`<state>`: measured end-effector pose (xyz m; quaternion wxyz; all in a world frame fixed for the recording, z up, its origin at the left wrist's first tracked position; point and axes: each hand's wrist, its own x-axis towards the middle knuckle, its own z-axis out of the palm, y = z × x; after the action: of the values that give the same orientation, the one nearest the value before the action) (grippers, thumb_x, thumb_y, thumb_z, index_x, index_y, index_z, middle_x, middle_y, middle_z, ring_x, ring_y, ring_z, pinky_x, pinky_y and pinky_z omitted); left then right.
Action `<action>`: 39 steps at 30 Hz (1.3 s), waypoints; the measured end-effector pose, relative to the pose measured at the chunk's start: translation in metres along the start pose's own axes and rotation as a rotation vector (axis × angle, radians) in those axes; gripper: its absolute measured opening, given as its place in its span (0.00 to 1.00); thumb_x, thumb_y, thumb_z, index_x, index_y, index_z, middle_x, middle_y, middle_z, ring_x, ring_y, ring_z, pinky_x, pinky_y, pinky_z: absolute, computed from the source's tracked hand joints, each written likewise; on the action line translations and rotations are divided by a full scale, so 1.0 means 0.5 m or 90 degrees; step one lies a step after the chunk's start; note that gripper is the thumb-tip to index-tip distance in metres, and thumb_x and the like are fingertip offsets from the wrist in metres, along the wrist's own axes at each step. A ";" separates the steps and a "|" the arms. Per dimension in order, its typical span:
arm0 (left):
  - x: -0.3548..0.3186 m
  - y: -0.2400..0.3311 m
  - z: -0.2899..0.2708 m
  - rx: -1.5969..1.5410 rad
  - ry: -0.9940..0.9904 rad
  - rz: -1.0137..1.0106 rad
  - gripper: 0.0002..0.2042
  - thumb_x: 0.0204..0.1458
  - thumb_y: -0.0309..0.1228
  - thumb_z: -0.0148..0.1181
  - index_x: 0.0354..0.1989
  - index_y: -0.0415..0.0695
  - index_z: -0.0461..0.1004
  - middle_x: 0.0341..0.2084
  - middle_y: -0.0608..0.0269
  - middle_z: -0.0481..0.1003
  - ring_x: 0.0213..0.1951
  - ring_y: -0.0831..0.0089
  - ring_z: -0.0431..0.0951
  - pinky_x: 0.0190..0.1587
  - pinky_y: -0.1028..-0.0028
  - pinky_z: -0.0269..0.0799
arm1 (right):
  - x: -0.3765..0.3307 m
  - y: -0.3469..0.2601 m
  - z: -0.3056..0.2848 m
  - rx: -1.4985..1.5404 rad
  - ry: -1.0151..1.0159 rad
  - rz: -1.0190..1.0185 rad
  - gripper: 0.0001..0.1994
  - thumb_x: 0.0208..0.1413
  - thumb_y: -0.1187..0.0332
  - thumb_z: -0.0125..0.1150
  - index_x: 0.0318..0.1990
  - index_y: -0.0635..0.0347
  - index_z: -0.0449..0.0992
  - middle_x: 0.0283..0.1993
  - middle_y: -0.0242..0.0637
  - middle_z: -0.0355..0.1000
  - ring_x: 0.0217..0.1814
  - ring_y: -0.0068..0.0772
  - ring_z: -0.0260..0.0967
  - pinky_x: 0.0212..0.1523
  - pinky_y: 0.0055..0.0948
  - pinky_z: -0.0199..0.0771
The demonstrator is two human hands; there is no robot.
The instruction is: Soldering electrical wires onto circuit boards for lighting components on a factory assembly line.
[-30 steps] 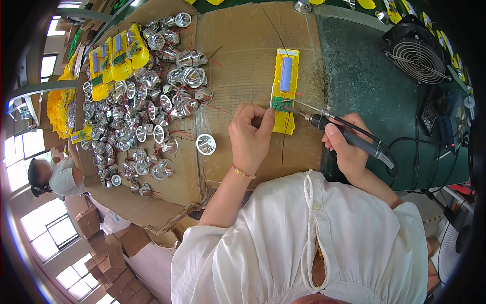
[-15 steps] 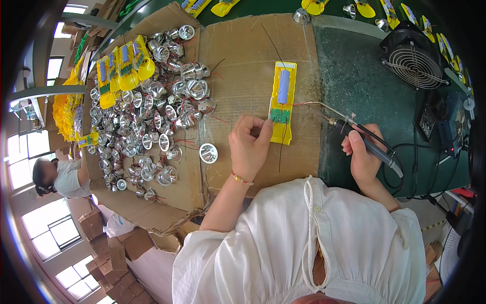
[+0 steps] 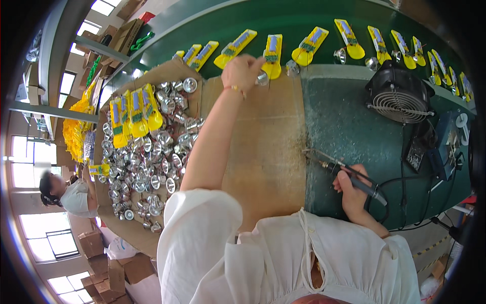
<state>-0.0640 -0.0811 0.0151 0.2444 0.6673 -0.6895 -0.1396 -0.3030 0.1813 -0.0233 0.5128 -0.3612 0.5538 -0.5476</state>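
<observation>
My left hand (image 3: 241,72) reaches far forward over the green bench strip, its fingers curled together. Its fingertips are beside a yellow torch housing (image 3: 273,67), which carries a blue cylindrical cell and a small green circuit board. Just below those fingertips is a silver reflector cup (image 3: 261,78); whether the fingers grip it or the housing's edge cannot be made out. My right hand (image 3: 352,188) is closed round a soldering iron (image 3: 375,193) with a thin bent metal tube alongside. The iron's tip hangs over the right edge of the brown cardboard sheet (image 3: 263,152).
A cardboard box at the left holds many reflector cups (image 3: 147,172) and several yellow housings (image 3: 135,112). More housings (image 3: 310,46) line the green strip (image 3: 202,33). At the right stand a black fan (image 3: 400,96) and a blue soldering station (image 3: 445,147). Another person (image 3: 71,192) is far left.
The yellow housing has left the cardboard, and one now lies on the green strip by my left hand, which has moved forward. The right hand still holds the iron. The view has shifted.
</observation>
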 end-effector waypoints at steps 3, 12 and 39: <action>0.105 -0.015 0.003 0.173 0.276 0.122 0.14 0.40 0.38 0.57 0.36 0.47 0.73 0.38 0.60 0.71 0.54 0.58 0.61 0.54 0.58 0.54 | -0.003 0.006 -0.003 0.017 -0.015 -0.004 0.06 0.50 0.75 0.56 0.31 0.65 0.65 0.22 0.37 0.69 0.20 0.20 0.65 0.20 0.18 0.65; -0.003 -0.025 -0.108 0.309 -0.144 -0.028 0.28 0.35 0.48 0.61 0.43 0.42 0.65 0.34 0.52 0.75 0.39 0.58 0.75 0.42 0.66 0.69 | 0.011 -0.004 -0.005 0.031 -0.016 0.014 0.06 0.50 0.74 0.56 0.33 0.65 0.66 0.22 0.37 0.68 0.20 0.20 0.65 0.19 0.16 0.64; -0.380 -0.030 -0.150 -0.522 0.086 -0.145 0.03 0.47 0.21 0.46 0.24 0.38 0.66 0.22 0.58 0.73 0.26 0.75 0.71 0.33 0.79 0.65 | -0.049 -0.029 0.008 -0.006 -0.067 -0.092 0.07 0.50 0.72 0.57 0.32 0.65 0.67 0.21 0.36 0.69 0.20 0.20 0.65 0.21 0.17 0.66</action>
<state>-0.0139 0.1154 0.0418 0.5166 0.5948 -0.4813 -0.3843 -0.2961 0.2021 -0.0045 0.4988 -0.4308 0.5012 -0.5607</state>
